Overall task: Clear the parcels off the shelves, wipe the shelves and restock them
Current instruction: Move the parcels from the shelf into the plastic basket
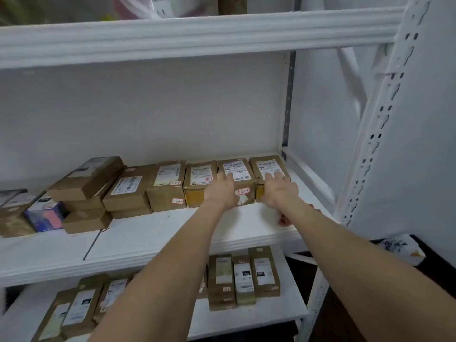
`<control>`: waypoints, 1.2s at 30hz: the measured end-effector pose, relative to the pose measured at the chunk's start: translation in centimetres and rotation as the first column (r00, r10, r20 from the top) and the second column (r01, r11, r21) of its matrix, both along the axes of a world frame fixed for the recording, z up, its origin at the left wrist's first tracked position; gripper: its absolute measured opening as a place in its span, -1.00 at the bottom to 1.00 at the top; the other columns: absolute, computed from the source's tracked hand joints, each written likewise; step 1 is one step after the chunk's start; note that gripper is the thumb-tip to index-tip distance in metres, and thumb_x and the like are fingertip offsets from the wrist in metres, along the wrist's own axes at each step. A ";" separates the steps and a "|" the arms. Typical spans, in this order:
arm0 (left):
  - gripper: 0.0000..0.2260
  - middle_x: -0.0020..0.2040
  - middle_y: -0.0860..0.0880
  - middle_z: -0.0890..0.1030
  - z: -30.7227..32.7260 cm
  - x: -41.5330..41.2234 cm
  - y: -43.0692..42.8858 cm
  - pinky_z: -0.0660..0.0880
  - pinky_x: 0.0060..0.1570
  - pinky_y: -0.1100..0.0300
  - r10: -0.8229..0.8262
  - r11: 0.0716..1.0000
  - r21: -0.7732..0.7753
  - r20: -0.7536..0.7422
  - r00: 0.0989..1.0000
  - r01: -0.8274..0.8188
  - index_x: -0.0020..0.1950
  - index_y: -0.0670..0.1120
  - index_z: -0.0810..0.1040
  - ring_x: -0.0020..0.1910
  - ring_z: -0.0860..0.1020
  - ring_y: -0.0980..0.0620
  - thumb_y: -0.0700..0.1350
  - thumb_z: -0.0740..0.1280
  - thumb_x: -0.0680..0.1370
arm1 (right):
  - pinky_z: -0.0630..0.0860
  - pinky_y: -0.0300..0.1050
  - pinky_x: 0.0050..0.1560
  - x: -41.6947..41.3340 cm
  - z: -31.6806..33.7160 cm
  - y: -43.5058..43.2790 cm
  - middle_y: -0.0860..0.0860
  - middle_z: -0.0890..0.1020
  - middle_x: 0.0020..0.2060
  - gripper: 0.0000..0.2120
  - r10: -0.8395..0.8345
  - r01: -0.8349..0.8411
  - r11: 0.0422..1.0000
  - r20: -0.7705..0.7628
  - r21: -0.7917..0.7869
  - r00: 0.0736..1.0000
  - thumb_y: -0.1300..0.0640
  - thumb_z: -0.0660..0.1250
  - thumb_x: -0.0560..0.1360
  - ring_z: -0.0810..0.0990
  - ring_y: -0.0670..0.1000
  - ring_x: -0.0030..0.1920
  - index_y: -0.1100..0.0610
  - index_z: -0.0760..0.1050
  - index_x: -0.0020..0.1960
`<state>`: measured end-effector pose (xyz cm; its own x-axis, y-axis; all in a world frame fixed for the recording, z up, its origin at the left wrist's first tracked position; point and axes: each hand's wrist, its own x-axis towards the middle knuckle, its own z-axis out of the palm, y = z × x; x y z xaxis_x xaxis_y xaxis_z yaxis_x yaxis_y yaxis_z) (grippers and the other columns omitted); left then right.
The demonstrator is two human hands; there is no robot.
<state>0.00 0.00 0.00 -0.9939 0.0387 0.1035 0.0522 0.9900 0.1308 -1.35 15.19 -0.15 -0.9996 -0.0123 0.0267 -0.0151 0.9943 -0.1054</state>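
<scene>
A row of brown cardboard parcels with white labels stands along the back of the white middle shelf (172, 233). My left hand (220, 191) rests on the second parcel from the right (237, 169), fingers stretched over its top. My right hand (278, 191) lies the same way on the rightmost parcel (267, 164), which stands near the shelf's right end. Both forearms reach in from the lower edge. More parcels are stacked at the left (86, 183), one of them a blue and purple box (45, 215).
The lower shelf holds further parcels (244, 275) standing upright and leaning. A perforated white upright (385, 107) bounds the right side, and the upper shelf beam (197, 33) runs overhead. A small reddish item (283, 221) lies under my right forearm. A patterned white cloth (399, 248) lies on the dark floor.
</scene>
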 end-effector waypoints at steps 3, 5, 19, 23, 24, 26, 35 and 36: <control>-0.46 0.35 -0.17 0.34 -0.3 -2.9 -1.1 0.47 0.12 -0.08 0.068 0.996 0.056 -0.033 0.997 -0.066 0.44 -0.11 0.22 0.28 0.41 -0.17 0.13 0.24 0.56 | 0.33 0.11 0.31 -3.1 -0.7 0.1 0.14 0.28 0.41 -0.41 -0.040 0.040 0.999 0.021 -0.023 0.999 -0.02 0.29 0.52 0.28 0.19 0.41 0.11 0.19 0.46; -0.47 0.36 -0.18 0.35 -0.4 -4.8 -1.7 0.45 0.15 -0.11 0.112 0.989 0.099 -0.020 0.994 -0.109 0.44 -0.11 0.22 0.30 0.40 -0.19 0.15 0.20 0.57 | 0.32 0.11 0.31 -4.8 -1.0 0.3 0.15 0.28 0.42 -0.44 -0.062 0.063 0.997 0.026 -0.039 0.998 -0.04 0.24 0.55 0.27 0.19 0.41 0.10 0.18 0.47; -0.64 0.11 -0.15 0.55 -0.8 -8.2 1.8 0.48 -0.03 0.01 0.229 0.971 0.072 -0.015 0.973 -0.228 0.28 -0.16 0.34 0.13 0.50 -0.16 0.05 0.19 0.59 | 0.50 0.12 0.18 -10.4 -2.9 5.9 0.13 0.48 0.20 -0.50 -0.212 0.253 0.916 0.161 -0.311 0.964 -0.11 0.29 0.52 0.52 0.17 0.18 0.16 0.32 0.32; -0.71 0.05 -0.15 0.57 -1.4 -8.0 2.2 0.48 -0.15 0.08 0.320 0.804 0.498 0.100 0.942 -0.326 0.18 -0.23 0.43 -0.01 0.56 -0.12 -0.07 0.30 0.56 | 0.57 0.11 0.07 -12.0 -4.5 7.5 0.10 0.57 0.09 -0.55 -0.228 0.300 0.819 0.203 -0.489 0.952 -0.15 0.30 0.46 0.59 0.15 0.04 0.13 0.41 0.20; -0.74 0.03 -0.15 0.57 -1.6 -7.9 2.3 0.51 -0.13 0.07 0.342 0.722 0.590 0.151 0.928 -0.362 0.13 -0.24 0.45 -0.04 0.55 -0.11 -0.09 0.30 0.56 | 0.57 0.10 0.07 -11.9 -4.4 7.8 0.10 0.59 0.07 -0.57 -0.233 0.314 0.793 0.216 -0.522 0.948 -0.15 0.29 0.48 0.59 0.14 0.03 0.15 0.43 0.17; -0.74 0.03 -0.16 0.56 -2.2 -7.4 2.4 0.53 0.03 0.05 0.344 0.568 0.706 0.264 0.901 -0.423 0.13 -0.24 0.47 -0.01 0.55 -0.11 -0.08 0.29 0.57 | 0.56 0.08 0.09 -11.3 -4.3 8.1 0.11 0.61 0.04 -0.63 -0.225 0.331 0.745 0.249 -0.580 0.942 -0.13 0.27 0.51 0.61 0.15 0.02 0.16 0.47 0.09; -0.65 0.09 -0.13 0.55 -3.1 -6.3 3.0 0.48 0.10 0.04 0.418 0.222 0.863 0.337 0.844 -0.454 0.27 -0.18 0.45 0.09 0.52 -0.13 0.02 0.23 0.58 | 0.57 0.09 0.11 -10.8 -5.5 8.8 0.12 0.63 0.02 -0.61 -0.230 0.431 0.441 0.366 -0.787 0.902 -0.17 0.27 0.51 0.62 0.15 0.00 0.14 0.48 0.09; -0.65 0.07 -0.12 0.54 -2.8 -6.2 3.1 0.49 0.10 0.04 0.433 0.209 0.873 0.322 0.842 -0.441 0.26 -0.17 0.45 0.08 0.52 -0.12 0.02 0.23 0.58 | 0.58 0.08 0.11 -10.2 -5.0 8.6 0.13 0.63 0.01 -0.66 -0.225 0.436 0.384 0.375 -0.814 0.899 -0.13 0.28 0.52 0.62 0.15 0.00 0.15 0.46 0.07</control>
